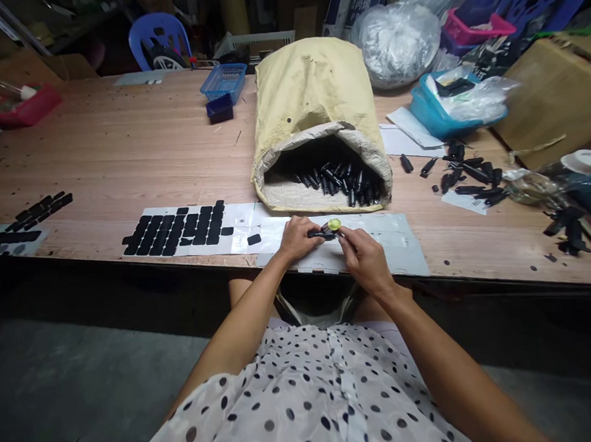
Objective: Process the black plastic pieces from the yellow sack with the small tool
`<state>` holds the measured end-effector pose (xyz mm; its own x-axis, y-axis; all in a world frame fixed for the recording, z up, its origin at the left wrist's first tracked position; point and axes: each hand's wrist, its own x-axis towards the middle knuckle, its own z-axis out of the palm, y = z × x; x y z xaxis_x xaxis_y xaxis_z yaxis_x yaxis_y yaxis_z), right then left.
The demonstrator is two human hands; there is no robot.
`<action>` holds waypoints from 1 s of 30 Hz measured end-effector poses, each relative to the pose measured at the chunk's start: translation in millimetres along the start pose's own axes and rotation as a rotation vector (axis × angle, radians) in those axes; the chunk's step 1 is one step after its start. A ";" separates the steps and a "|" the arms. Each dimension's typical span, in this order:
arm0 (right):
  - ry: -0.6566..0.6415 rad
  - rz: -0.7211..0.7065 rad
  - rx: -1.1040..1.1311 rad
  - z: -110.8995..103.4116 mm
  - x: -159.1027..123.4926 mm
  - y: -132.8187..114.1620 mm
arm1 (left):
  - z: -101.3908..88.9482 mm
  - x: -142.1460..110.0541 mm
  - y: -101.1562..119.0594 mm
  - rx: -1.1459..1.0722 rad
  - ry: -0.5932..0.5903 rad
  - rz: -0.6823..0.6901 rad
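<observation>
My left hand [297, 239] is closed, its fingertips pinching a small, slim black part [321, 234] just above a pale sheet [387, 242] at the table's front edge. My right hand [366, 255] is also closed, finger and thumb on a small item with a round yellow-green top [334, 224], held against the black part. What kind of item this is cannot be made out. A single black pad [254, 239] lies to the left of my left hand. Beyond both hands, a yellow sack [311, 80] opens towards me, with several glossy black parts [346, 181] inside.
Rows of black pads [176, 231] lie on white sheets at left. Loose black parts [473, 173] are scattered at right, near a blue basin [449, 108] and a cardboard box [552, 92]. A blue basket [223, 82] stands behind, left of the sack.
</observation>
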<state>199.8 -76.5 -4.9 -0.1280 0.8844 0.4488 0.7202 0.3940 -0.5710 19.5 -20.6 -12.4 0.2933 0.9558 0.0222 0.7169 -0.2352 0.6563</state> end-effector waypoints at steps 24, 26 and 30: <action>0.013 0.067 -0.177 -1.5 -5.7 5.8 | 1.7 0.2 3.1 -0.044 0.014 -0.091; 0.059 0.075 -0.177 -5.6 -3.3 13.2 | 0.8 -0.3 3.5 -0.031 0.006 -0.085; 0.142 0.104 -0.291 -19.5 12.6 44.6 | -0.3 -2.2 5.3 0.005 0.006 -0.066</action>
<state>243.6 -52.7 -11.3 0.0380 0.8643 0.5015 0.8916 0.1973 -0.4075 22.5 -23.9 -8.7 0.2410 0.9704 -0.0161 0.7375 -0.1723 0.6530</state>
